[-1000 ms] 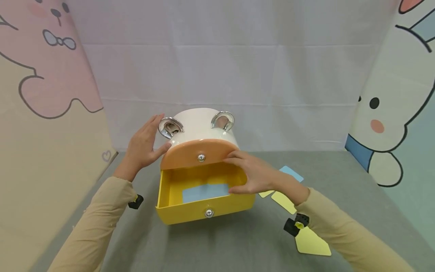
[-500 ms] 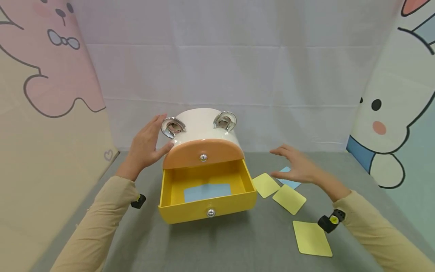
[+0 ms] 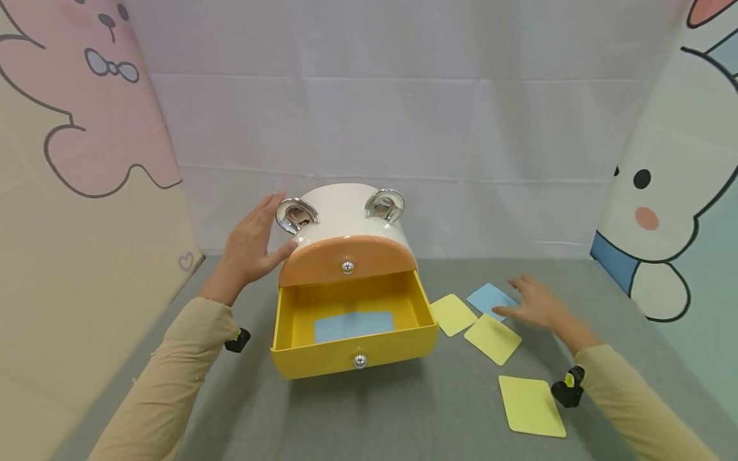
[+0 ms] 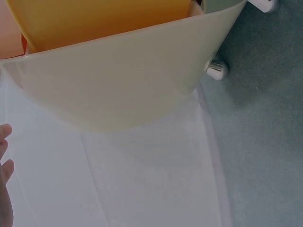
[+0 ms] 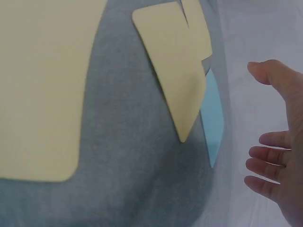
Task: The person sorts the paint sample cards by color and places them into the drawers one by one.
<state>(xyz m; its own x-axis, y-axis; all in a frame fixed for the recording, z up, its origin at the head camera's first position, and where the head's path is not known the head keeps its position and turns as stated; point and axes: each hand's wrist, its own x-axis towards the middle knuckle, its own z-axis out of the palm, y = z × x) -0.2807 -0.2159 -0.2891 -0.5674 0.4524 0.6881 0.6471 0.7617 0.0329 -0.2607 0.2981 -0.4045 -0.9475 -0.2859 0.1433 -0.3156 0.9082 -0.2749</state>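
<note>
A small white drawer box [image 3: 340, 208] with silver ears stands mid-table, its orange upper drawer [image 3: 375, 256] closed. Its yellow lower drawer [image 3: 311, 363] is pulled out, with a light blue card [image 3: 353, 326] lying inside. My left hand [image 3: 246, 251] rests against the box's left side, fingers extended, thumb near the front edge. To the right, my right hand [image 3: 536, 306] hovers by a blue card [image 3: 485, 298] on the table. Its thumb and fingers are spread with nothing between them, as the right wrist view also shows.
Two yellow cards [image 3: 452, 314] [image 3: 493, 340] lie between the drawer and my right hand. Another yellow card [image 3: 532, 406] lies nearer, beside the right wrist camera [image 3: 567, 388]. A white curtain [image 3: 490, 160] hangs behind the grey table [image 3: 375, 422].
My right hand has left the drawer's right side and moved right, then down towards the blue card on the table. My left hand stays against the box.
</note>
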